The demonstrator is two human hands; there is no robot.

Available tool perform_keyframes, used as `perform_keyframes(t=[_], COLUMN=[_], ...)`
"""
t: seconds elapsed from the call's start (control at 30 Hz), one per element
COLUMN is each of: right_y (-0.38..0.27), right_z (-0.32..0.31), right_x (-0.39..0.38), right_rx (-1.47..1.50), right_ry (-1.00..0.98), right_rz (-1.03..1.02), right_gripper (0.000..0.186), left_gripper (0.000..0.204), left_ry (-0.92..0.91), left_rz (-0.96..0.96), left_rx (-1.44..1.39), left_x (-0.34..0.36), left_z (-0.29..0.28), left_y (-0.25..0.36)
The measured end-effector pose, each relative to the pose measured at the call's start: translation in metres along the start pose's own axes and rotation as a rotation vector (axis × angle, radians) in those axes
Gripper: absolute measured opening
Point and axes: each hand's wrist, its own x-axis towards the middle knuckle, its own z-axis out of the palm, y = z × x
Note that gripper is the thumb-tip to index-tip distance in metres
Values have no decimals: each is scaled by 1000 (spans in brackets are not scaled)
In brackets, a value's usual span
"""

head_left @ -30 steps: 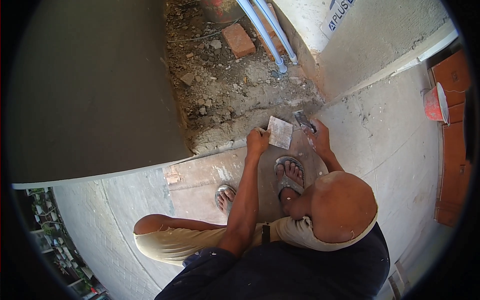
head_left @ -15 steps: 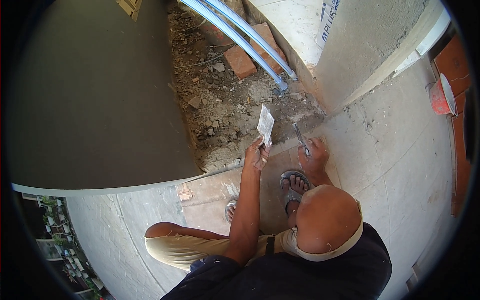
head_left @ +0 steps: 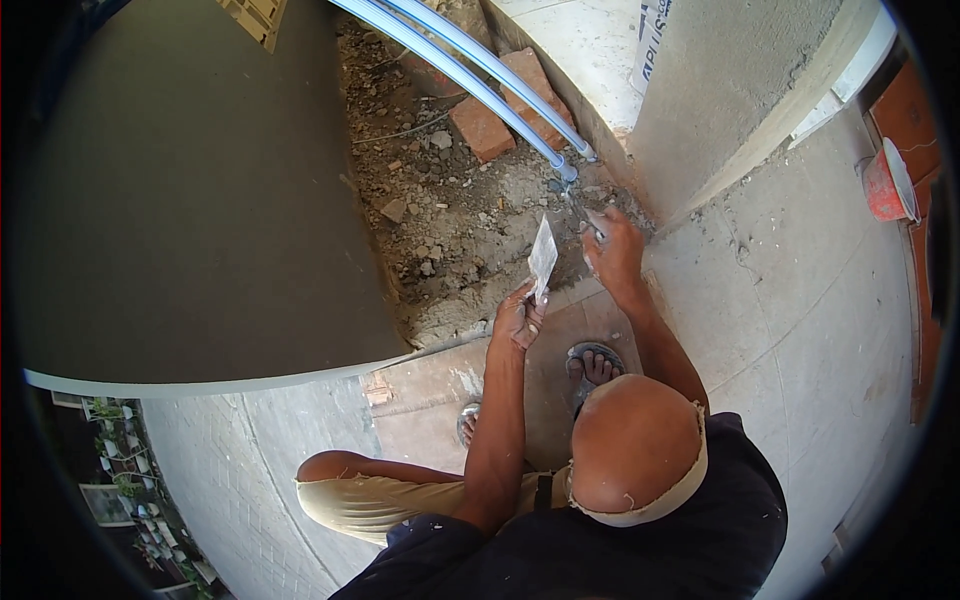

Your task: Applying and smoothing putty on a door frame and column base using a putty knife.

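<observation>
My left hand (head_left: 519, 318) is closed on a pointed trowel (head_left: 543, 255), its pale diamond-shaped blade tilted up over the dirt's near edge. Further right and farther out, my right hand (head_left: 613, 247) grips a narrow, mortar-smeared hand tool (head_left: 580, 208). The tool's tip is close to the lower ends of two light-blue pipes (head_left: 540, 145); whether it touches them I cannot tell. Those pipes come down into rubble and grey soil (head_left: 450, 240) in front of my hands.
Two bricks (head_left: 483, 128) lie beside the pipes. A dark panel or wall (head_left: 200, 220) fills the left, and a rough cement wall (head_left: 740, 100) stands at the right. At the far right is a red bucket (head_left: 888, 183). My sandalled foot (head_left: 595, 368) rests on the tiles.
My right hand has moved away from me, bringing its tool up to the pipe ends. The trowel in my left hand has turned slightly and shifted a little right.
</observation>
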Motion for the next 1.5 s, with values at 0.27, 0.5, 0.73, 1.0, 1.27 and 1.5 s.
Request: perform_keyframes(t=[0.27, 0.5, 0.73, 1.0, 1.27, 1.5], right_y=[-21, -3, -22, 28, 41, 49], right_z=[-35, 37, -82, 31, 37, 41], right_x=[-7, -39, -34, -46, -45, -39], right_rx=[1112, 1937, 1357, 521, 1004, 867], right_ry=[95, -235, -136, -145, -174, -270], right_rz=[386, 961, 495, 419, 519, 477], right_gripper=[39, 23, 30, 60, 39, 33], left_gripper=[10, 8, 10, 18, 14, 22], left_ry=[283, 194, 310, 181, 90, 29], left_rz=[953, 1301, 977, 595, 520, 532], left_rx=[619, 1386, 438, 507, 536, 1019], left_x=[-11, -9, -6, 8, 13, 28], left_z=[11, 27, -28, 25, 37, 27], left_y=[14, -40, 37, -20, -13, 2])
